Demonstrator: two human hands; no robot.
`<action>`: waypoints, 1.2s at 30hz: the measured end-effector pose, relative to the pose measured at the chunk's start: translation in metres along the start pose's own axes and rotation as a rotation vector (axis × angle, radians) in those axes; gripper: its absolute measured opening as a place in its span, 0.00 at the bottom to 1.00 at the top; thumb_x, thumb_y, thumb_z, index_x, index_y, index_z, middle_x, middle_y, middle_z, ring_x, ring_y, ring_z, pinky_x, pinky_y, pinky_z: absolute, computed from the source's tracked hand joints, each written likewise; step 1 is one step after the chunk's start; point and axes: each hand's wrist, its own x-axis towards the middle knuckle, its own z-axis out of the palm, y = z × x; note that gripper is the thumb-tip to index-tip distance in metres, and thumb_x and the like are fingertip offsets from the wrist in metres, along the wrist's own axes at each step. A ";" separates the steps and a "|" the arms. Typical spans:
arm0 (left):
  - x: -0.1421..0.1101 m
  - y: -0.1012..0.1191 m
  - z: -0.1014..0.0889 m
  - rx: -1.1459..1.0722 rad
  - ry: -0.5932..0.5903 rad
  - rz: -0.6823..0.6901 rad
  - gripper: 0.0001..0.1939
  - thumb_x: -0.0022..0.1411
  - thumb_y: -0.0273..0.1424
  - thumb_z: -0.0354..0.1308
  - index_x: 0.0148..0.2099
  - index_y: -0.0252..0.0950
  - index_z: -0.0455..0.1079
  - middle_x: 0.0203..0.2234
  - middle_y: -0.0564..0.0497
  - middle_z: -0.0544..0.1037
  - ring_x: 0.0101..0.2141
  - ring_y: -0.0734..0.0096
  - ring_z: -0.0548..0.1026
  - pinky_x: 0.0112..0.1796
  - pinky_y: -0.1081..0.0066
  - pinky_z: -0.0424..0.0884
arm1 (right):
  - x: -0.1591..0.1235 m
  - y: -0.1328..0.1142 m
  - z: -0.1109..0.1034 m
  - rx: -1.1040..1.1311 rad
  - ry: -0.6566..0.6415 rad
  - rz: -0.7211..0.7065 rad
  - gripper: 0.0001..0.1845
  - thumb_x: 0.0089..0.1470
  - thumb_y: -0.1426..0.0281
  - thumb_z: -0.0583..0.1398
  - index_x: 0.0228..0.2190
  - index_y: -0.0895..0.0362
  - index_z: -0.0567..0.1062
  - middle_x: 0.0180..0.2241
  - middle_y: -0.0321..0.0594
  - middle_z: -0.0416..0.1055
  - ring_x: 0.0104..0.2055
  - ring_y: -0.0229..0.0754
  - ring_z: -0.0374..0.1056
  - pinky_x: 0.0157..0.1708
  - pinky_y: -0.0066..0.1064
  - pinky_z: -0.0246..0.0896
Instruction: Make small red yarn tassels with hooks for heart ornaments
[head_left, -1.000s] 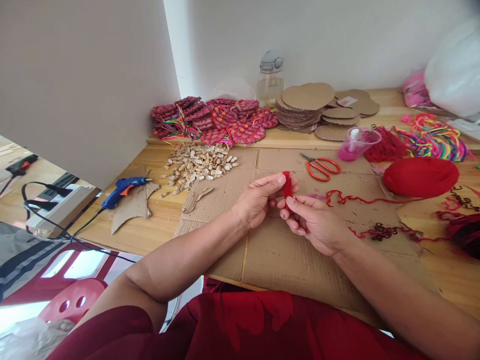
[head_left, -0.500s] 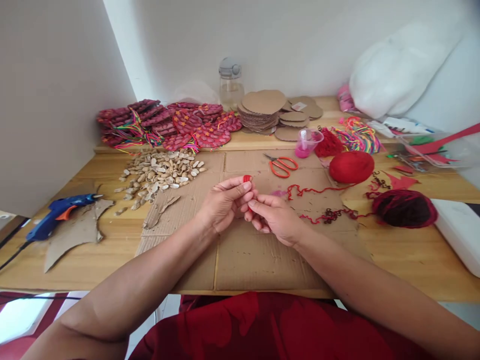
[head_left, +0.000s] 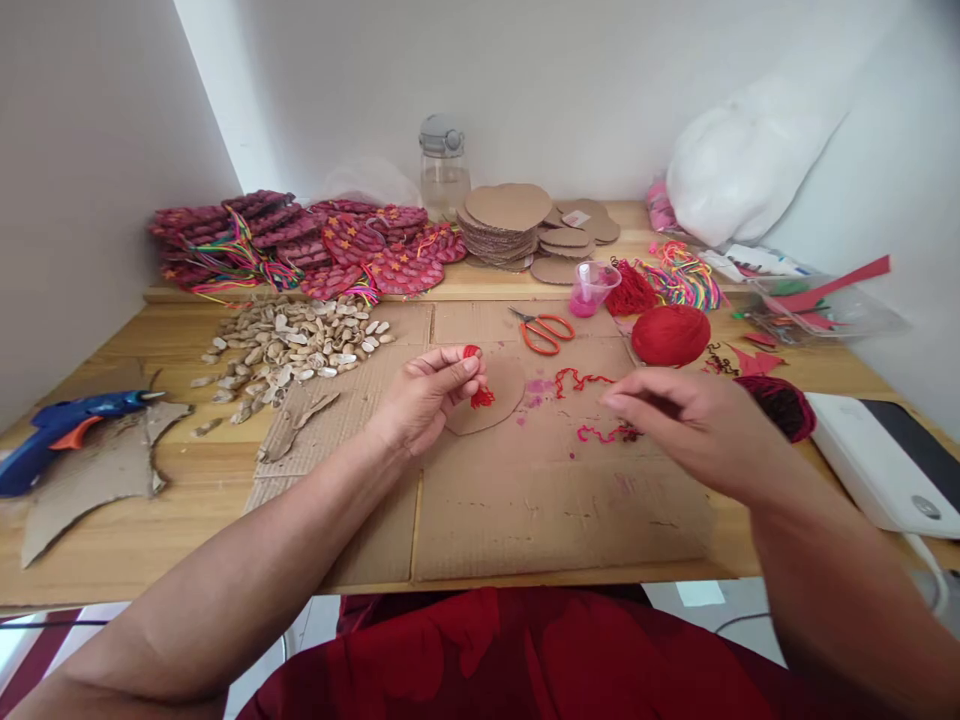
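My left hand (head_left: pixel 429 398) is closed, thumb against fingers, around a small bundle of red yarn (head_left: pixel 481 396). Part of the bundle wraps over the fingertip and its loose ends hang below. Held above the cardboard further right, my right hand (head_left: pixel 686 430) has thumb and fingertips pressed together; whether anything thin is between them I cannot make out. A red yarn strand (head_left: pixel 576 380) lies between the hands, near a darker pink strand (head_left: pixel 596 434). Beyond the right hand sits a red yarn ball (head_left: pixel 670 335), and a dark red yarn ball (head_left: pixel 784 405) is partly hidden behind it.
Orange-handled scissors (head_left: pixel 543 332) and a plastic cup with pink liquid (head_left: pixel 592 290) lie beyond the hands on the cardboard sheet (head_left: pixel 525 530). Peanut shells (head_left: pixel 300 345) and a blue glue gun (head_left: pixel 71 430) are leftward. Cardboard discs (head_left: pixel 504 210) are stacked behind; a white device (head_left: pixel 862 460) is at right.
My right hand has left the left hand and moved right, toward the yarn balls. My left hand keeps the red yarn bundle, whose hanging ends now show. The view has shifted slightly right.
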 end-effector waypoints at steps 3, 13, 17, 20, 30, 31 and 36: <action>-0.001 -0.003 -0.001 0.041 -0.056 -0.018 0.13 0.50 0.30 0.70 0.35 0.29 0.73 0.28 0.52 0.76 0.27 0.82 0.75 0.29 0.83 0.71 | -0.015 0.029 -0.013 -0.177 0.040 0.075 0.11 0.59 0.62 0.58 0.32 0.53 0.78 0.31 0.38 0.77 0.31 0.43 0.70 0.30 0.33 0.58; 0.000 -0.006 -0.002 0.129 -0.110 -0.025 0.15 0.50 0.32 0.71 0.36 0.30 0.71 0.27 0.53 0.75 0.25 0.82 0.73 0.28 0.82 0.67 | -0.030 0.049 0.027 -0.255 0.125 0.074 0.09 0.57 0.64 0.59 0.30 0.54 0.76 0.31 0.40 0.73 0.34 0.45 0.69 0.35 0.36 0.61; -0.001 -0.007 -0.001 0.145 -0.101 -0.012 0.16 0.48 0.32 0.72 0.35 0.30 0.71 0.25 0.54 0.73 0.25 0.82 0.72 0.27 0.81 0.66 | -0.033 0.041 0.022 0.105 0.198 0.146 0.11 0.56 0.60 0.60 0.32 0.54 0.76 0.34 0.39 0.75 0.33 0.41 0.70 0.34 0.33 0.62; -0.002 -0.008 0.001 0.177 -0.100 -0.008 0.16 0.47 0.31 0.72 0.35 0.30 0.71 0.25 0.54 0.74 0.25 0.82 0.72 0.27 0.81 0.65 | -0.032 0.040 0.021 0.319 0.238 0.174 0.11 0.55 0.60 0.62 0.31 0.55 0.75 0.39 0.41 0.76 0.39 0.42 0.71 0.39 0.32 0.63; -0.008 -0.017 0.012 0.242 -0.074 -0.051 0.17 0.46 0.32 0.72 0.37 0.31 0.72 0.28 0.54 0.75 0.25 0.82 0.72 0.29 0.78 0.67 | -0.033 0.034 0.033 0.755 0.164 0.328 0.13 0.53 0.59 0.64 0.31 0.56 0.72 0.25 0.36 0.72 0.22 0.32 0.62 0.20 0.24 0.54; -0.010 -0.020 0.017 0.256 -0.082 -0.070 0.17 0.46 0.32 0.72 0.37 0.31 0.72 0.27 0.54 0.75 0.25 0.81 0.72 0.30 0.77 0.68 | -0.033 0.032 0.034 0.763 0.161 0.329 0.14 0.53 0.59 0.65 0.31 0.56 0.72 0.24 0.36 0.72 0.21 0.32 0.61 0.19 0.24 0.53; -0.018 -0.033 0.054 0.297 -0.151 -0.114 0.14 0.48 0.28 0.70 0.37 0.29 0.72 0.26 0.52 0.76 0.24 0.81 0.71 0.31 0.74 0.68 | -0.041 0.030 0.035 0.812 0.129 0.285 0.13 0.53 0.59 0.65 0.32 0.56 0.73 0.25 0.36 0.72 0.22 0.31 0.62 0.20 0.24 0.55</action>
